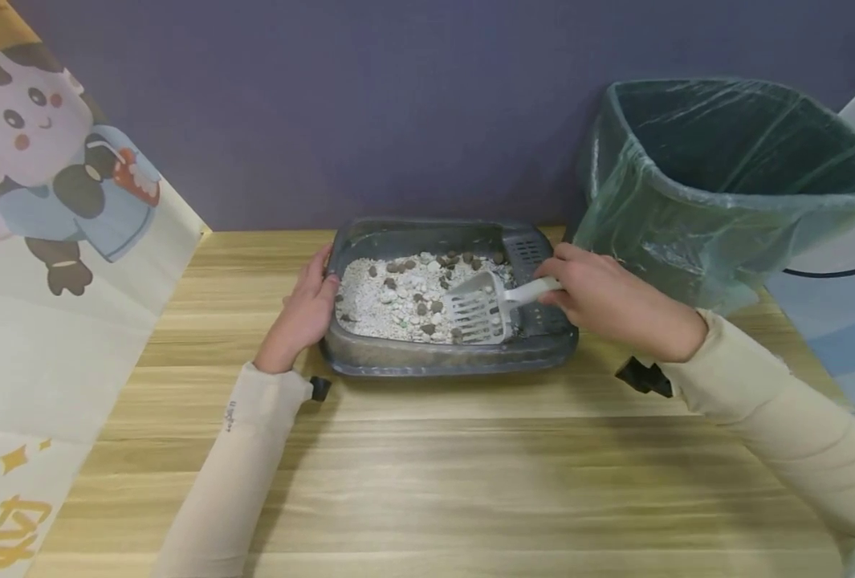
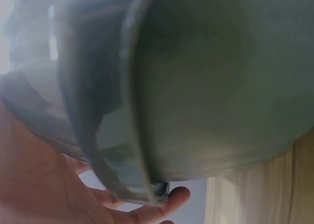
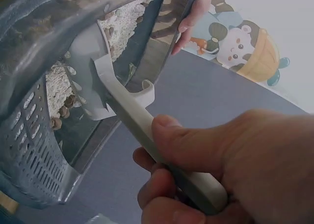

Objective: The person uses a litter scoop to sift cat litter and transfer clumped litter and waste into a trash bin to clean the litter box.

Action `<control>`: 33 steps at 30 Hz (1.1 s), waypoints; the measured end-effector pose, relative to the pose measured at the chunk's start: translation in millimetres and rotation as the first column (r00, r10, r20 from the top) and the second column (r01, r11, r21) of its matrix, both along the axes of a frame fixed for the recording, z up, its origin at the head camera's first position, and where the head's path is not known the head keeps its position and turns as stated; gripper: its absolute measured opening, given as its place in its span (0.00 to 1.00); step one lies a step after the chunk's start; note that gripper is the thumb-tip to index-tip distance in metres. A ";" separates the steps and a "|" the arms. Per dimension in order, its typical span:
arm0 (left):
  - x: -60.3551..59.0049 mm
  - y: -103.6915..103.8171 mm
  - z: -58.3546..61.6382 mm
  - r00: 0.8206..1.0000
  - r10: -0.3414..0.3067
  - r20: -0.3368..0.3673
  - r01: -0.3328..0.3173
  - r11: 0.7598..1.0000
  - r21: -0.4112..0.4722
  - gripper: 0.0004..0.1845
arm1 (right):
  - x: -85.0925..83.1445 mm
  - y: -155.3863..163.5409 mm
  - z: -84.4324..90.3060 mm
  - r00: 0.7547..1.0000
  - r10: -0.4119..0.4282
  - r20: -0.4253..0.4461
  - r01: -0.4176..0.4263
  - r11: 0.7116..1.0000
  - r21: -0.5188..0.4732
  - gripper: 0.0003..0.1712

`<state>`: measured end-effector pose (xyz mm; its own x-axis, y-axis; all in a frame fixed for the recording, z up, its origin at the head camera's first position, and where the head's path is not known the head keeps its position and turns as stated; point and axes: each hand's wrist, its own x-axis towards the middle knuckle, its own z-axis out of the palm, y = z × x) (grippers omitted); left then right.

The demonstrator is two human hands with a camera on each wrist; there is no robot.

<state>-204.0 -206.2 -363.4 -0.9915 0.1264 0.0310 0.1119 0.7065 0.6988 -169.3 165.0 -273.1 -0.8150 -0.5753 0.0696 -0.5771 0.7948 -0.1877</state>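
Note:
A dark grey litter box [image 1: 449, 361] sits on the wooden table, with pale litter [image 1: 369, 301] and several brown clumps inside. My left hand [image 1: 306, 309] holds the box's left rim, its thumb over the edge; close up, the left wrist view shows its fingers [image 2: 147, 214] by the rim. In my right hand [image 1: 589, 293] is the handle of a white slotted litter scoop [image 1: 479, 309], gripped between thumb and curled fingers. The scoop's head lies tilted at the litter, near the perforated step [image 3: 37, 135] on the right side of the box.
Behind and to the right stands a dark bin [image 1: 723, 189] lined with a translucent green bag [image 1: 658, 233]. A purple-grey wall [image 1: 369, 112] rises behind the box. The wooden table [image 1: 456, 482] extends in front, and a cartoon-printed panel [image 1: 73, 321] borders it on the left.

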 end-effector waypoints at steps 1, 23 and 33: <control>-0.3 -0.3 0.8 1.000 -0.001 0.000 0.001 1.000 -0.001 0.30 | -0.4 -0.1 -1.7 1.000 0.002 0.000 -0.002 1.000 -0.008 0.14; -6.5 7.5 6.3 0.999 -0.034 -0.033 0.033 0.999 -0.015 0.29 | -25.3 -12.9 -73.1 0.988 -0.013 0.155 0.045 0.978 -0.205 0.16; 1.1 1.7 -0.3 1.000 -0.022 -0.022 0.021 1.000 -0.011 0.29 | -29.6 -15.4 -100.2 0.999 0.015 0.043 0.000 0.950 -0.312 0.17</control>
